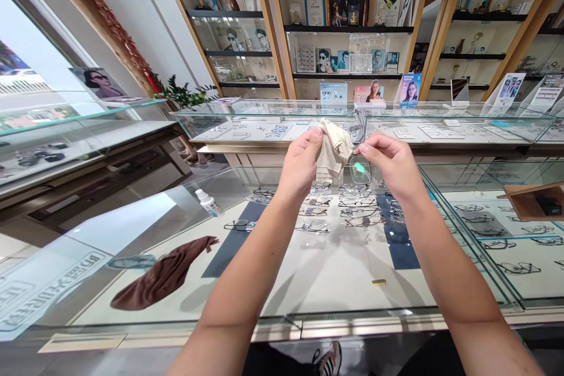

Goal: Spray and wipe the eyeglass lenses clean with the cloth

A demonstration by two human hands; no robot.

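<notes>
- Above the glass counter [308, 288]: left hand [302, 158], grip clamped on a cream cloth [331, 153].
- Right hand [391, 163]: grip pinched on the eyeglasses [360, 170], positioned close beside the cream cloth.
- On the counter's left part: brown cloth [163, 276]; white bottle [209, 204] beyond it.

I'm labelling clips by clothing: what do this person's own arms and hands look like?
Both arms are bare past the elbows, no sleeves in view. The left hand and right hand are ungloved, with no watch, bracelet or ring visible.
</notes>
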